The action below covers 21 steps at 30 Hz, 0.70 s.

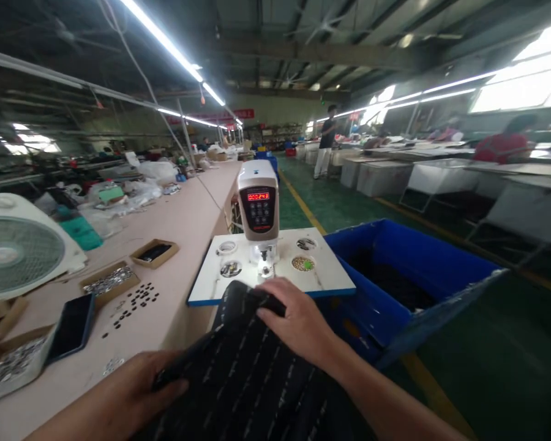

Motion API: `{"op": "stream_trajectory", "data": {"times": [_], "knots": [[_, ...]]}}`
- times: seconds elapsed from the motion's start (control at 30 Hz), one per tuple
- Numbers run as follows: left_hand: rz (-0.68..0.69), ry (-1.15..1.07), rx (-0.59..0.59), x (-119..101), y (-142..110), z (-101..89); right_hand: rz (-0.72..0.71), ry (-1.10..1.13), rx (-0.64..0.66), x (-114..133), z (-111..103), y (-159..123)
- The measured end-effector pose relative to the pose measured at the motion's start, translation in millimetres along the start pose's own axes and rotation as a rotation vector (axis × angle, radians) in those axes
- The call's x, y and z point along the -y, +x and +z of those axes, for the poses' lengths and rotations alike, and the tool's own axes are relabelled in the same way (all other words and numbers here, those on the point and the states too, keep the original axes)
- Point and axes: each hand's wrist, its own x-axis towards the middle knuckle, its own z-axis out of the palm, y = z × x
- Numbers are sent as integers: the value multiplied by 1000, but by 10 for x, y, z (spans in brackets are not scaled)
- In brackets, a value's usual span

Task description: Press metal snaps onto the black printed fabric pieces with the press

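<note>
A black cloth piece with broken white stripes [252, 361] hangs between my two hands. My right hand [296, 315] pinches its top edge, thumb in front, just before the small white table [284, 285]. Lower down, my left hand [140, 389] grips the cloth's left edge, fingers hidden behind the fabric. Beyond the cloth stands a white button-fastening machine [258, 199] with a red lit display; its lit working head [265, 263] is close to the right hand. Round cut-outs in the small table hold fasteners, one of them gold beads [303, 263] with a green bit.
On the long table [197, 214] at left lie a phone [72, 324], cardboard trays of metal parts [110, 282], scattered dark discs [135, 306] and a fan [18, 245]. A blue bin [441, 263] with dark cloth stands at right. A person [326, 144] stands farther off.
</note>
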Motion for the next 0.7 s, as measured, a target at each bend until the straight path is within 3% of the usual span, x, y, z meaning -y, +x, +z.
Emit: {"op": "stream_trajectory", "data": {"times": [0.07, 0.13, 0.23, 0.3, 0.4, 0.5, 0.6, 0.7], "knots": [[26, -103, 140, -252, 40, -189, -111, -247, -92, 93, -13, 3], [118, -137, 202, -462, 113, -335, -299, -368, -114, 284, 18, 36], [249, -105, 213, -596, 261, -450, -570, -407, -29, 545, 120, 152], [280, -57, 200, -590, 333, -478, -611, -405, 87, 585, 231, 251], [273, -64, 156, -527, 375, -473, -373, -374, 361, 417, 415, 386], [270, -131, 112, -431, 391, -419, -105, -199, 651, 157, 517, 462], [252, -159, 193, -342, 416, -353, -51, -22, 702, 20, 526, 482], [193, 57, 226, -289, 440, -327, 14, 100, 762, 13, 492, 488]]}}
